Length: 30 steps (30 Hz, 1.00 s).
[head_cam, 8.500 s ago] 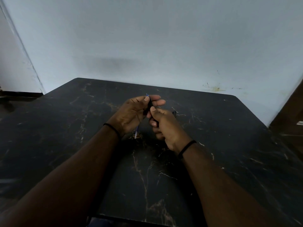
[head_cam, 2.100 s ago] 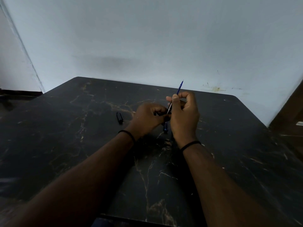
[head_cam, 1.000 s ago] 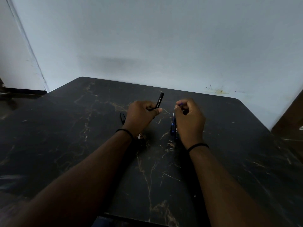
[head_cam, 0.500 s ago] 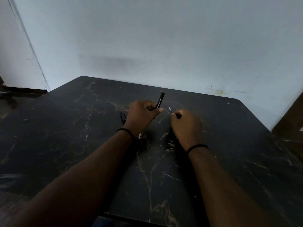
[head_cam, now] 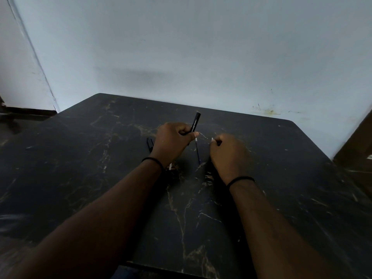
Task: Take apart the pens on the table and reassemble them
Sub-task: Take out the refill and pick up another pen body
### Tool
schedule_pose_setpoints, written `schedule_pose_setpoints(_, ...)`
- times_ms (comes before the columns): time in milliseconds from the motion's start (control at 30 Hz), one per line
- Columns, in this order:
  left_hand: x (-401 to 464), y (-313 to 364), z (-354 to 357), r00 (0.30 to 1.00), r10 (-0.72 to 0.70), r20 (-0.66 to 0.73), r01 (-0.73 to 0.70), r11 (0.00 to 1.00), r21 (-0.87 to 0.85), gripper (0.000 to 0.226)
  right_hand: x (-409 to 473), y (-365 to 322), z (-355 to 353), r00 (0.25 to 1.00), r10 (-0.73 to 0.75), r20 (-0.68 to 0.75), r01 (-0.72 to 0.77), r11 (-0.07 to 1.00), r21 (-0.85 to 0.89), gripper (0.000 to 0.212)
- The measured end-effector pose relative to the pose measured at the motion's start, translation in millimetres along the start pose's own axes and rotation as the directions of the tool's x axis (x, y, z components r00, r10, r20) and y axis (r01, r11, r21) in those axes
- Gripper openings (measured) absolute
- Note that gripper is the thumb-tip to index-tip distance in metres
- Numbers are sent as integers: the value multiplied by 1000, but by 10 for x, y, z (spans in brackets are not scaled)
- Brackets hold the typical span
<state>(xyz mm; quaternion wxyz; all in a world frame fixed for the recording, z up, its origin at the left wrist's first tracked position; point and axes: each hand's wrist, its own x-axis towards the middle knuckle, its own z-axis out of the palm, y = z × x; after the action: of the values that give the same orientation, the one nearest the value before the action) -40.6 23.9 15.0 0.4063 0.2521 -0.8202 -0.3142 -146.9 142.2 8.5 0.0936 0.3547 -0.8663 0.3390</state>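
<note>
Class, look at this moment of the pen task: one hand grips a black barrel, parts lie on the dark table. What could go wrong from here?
1. The thin refill and black cap lie loose on the dark table; they are hard to see and could be knocked or rolled away.
2. The right hand pinches something tiny with a pale tip; it might slip and get lost.
3. The left hand fists the black barrel, an awkward grip for refitting.
</note>
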Motion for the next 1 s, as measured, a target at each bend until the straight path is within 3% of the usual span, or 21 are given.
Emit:
schedule_pose_setpoints(367,-7,9,-5,999,-11,-38,10,1000,-22,22,-16,-7,26,998,16,61,-4,981,-196,27)
schedule_pose_setpoints(667,4,-11,8,999,-14,-51,14,1000,-18,27,-52,-88,82,999,-44,-11,39,953,-301,31)
schedule_pose_setpoints(833,0,-18,13,998,-27,-58,26,999,-20,20,-15,-138,-2,1000,14,-3,-14,978,-208,40)
schedule_pose_setpoints(1000,14,-24,10,998,-26,-59,25,1000,-14,22,-4,-91,-72,980,123,-159,-110,990,90,24)
